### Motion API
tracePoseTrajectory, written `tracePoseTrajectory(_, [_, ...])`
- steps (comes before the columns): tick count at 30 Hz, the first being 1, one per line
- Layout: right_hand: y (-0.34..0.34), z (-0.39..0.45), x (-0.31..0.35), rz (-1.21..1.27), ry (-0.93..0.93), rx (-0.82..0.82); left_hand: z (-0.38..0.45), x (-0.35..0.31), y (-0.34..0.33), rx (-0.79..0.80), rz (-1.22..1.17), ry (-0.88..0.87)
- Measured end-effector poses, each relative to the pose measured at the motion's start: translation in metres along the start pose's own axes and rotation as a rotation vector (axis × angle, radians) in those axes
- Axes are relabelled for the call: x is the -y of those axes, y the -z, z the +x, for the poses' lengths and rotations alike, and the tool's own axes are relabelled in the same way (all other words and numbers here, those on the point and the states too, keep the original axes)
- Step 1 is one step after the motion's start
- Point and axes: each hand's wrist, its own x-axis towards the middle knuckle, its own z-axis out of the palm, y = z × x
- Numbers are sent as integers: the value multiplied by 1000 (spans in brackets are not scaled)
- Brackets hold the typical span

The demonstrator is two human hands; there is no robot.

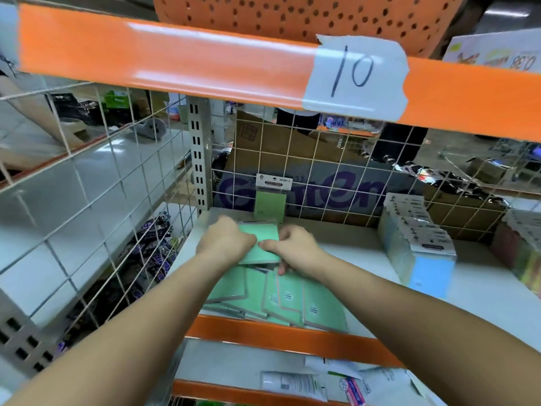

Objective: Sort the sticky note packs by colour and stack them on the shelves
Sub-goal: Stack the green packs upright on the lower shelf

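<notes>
With your left hand [225, 240] and right hand [295, 247] each in a pinching grip on the green pack [260, 244] at frame centre, above loose green packs [281, 297] on the shelf [366, 253], a crooked set-down could slide them off.

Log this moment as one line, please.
left hand and right hand grip green pack | over loose green packs | blue stack alongside

We only see two bare forearms here, no sleeves, watch or rings on the left hand [225, 240] or right hand [295, 249].
</notes>
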Motion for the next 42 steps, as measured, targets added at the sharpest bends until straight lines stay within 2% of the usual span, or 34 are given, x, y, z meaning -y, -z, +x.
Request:
tracePoseTrajectory(5, [10, 22, -12, -27, -12, -92, 14, -18, -26, 14, -216, -10])
tracePoseTrajectory(8, [9, 37, -21, -244, -16, -119, 22, -28, -33, 15, -242, -39])
tracePoseTrajectory(13, [1, 62, -27, -240, -13, -160, 40, -35, -41, 87, -222, -118])
tracePoseTrajectory(19, [-8, 78, -27, -175, -90, -46, 54, -31, -42, 181, -391, -138])
tracePoseTrajectory(25, [-9, 90, -30, -219, -149, 19, 61, -29, -45, 214, -366, -164])
tracePoseTrajectory(33, [-15, 101, -37, -123, -164, 14, 78, -28, -37, 346, -245, -85])
tracePoseTrajectory(42, [-9, 106, -39, -171, -236, 63, 86, -27, -40, 378, -163, 0])
